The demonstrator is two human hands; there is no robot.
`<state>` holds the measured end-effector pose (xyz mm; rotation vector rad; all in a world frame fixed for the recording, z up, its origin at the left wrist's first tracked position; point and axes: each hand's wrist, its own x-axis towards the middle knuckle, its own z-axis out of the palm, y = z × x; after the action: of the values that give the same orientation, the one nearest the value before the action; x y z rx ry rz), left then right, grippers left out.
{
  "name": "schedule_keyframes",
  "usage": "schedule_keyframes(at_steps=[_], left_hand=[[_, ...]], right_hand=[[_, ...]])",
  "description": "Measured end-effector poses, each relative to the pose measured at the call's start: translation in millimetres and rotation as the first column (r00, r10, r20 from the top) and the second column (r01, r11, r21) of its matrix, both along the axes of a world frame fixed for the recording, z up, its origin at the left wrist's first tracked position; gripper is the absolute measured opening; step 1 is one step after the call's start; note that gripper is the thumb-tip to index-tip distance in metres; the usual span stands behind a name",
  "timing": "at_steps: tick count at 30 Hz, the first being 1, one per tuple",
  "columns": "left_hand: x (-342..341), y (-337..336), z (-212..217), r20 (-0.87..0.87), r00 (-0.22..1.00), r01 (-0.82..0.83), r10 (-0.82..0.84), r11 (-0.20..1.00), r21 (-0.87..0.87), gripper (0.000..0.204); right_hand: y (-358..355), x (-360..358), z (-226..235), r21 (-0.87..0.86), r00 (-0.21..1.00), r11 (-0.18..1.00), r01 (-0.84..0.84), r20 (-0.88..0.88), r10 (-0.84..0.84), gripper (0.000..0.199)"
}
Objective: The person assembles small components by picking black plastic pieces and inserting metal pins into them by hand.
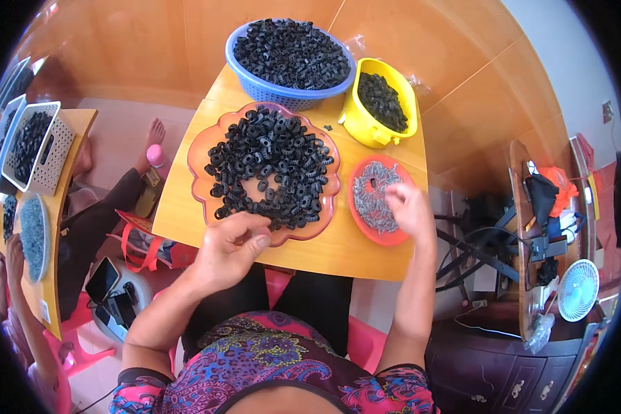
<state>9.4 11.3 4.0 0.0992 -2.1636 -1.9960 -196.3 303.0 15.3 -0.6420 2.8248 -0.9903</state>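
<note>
In the head view, the person's left hand (233,250) was over the near edge of a scalloped orange tray (199,181), just beside the black plastic parts (265,141) heaped inside it. Its fingers were curled, the thumb close to the forefinger; whether a part was pinched between them could not be told. The right hand (412,210) was over the right side of a red plate (386,238), which carried a spread of small silvery-grey pieces (372,214). The tips of its fingers were drawn together above those pieces, and it could not be told whether they gripped one.

The tray and the plate stood near each other on a light wooden surface (317,259). The black parts lay thickly round the tray, with a patch of its orange bottom showing through the heap. Behind the tray stood a blue basket (265,91) heaped with similar black parts, and at its right a yellow container (355,123) held more dark parts. One small black piece (328,127) lay loose between the tray and the yellow container. At the far left, a co-worker's hand (14,257) was beside an oval tray of bluish pieces (32,234).
</note>
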Motion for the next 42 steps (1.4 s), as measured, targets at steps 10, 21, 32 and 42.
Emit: schedule_keyframes(at_steps=[10,21,32,42], left_hand=[[-24,-41,13,-0.181,0.978,-0.188,0.106,0.825,-0.532,0.017],[-102,-58,-20,-0.052,0.997,-0.032,-0.051,0.335,-0.942,0.014],[-86,-41,-5,-0.134,0.99,-0.077,-0.035,0.663,-0.745,0.01],[-41,-21,17,0.034,0.994,-0.086,0.099,0.958,-0.273,0.016]], right_hand=[[25,37,-33,0.205,0.982,0.979,-0.012,-0.183,0.051,0.013],[29,46,-32,-0.073,0.978,0.99,0.122,-0.163,-0.132,0.01],[35,42,-48,-0.345,0.992,0.931,0.123,0.003,-0.13,0.009],[21,46,-40,-0.155,0.963,0.987,-0.029,-0.27,-0.014,0.015]])
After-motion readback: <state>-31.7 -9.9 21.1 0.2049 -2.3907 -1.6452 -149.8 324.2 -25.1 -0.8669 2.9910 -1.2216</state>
